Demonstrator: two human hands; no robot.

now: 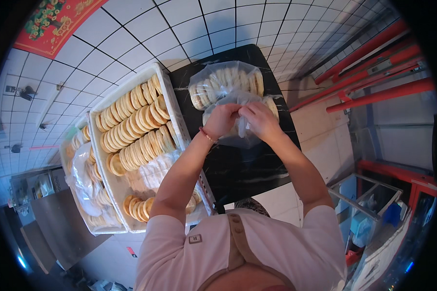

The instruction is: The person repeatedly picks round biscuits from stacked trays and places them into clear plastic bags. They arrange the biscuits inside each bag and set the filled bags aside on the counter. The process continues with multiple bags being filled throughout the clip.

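Both my hands are closed on the gathered mouth of a clear plastic bag that stands on a black marbled table. My left hand pinches it from the left and my right hand from the right, fingertips nearly meeting. Pale round flatbreads show through the plastic, partly hidden by my hands. Just beyond lies another clear bag, filled with rows of similar flatbreads.
Left of the table, a white crate holds rows of golden round flatbreads. A second crate beside it carries crumpled clear plastic. Red rails run along the right; a tiled wall rises behind.
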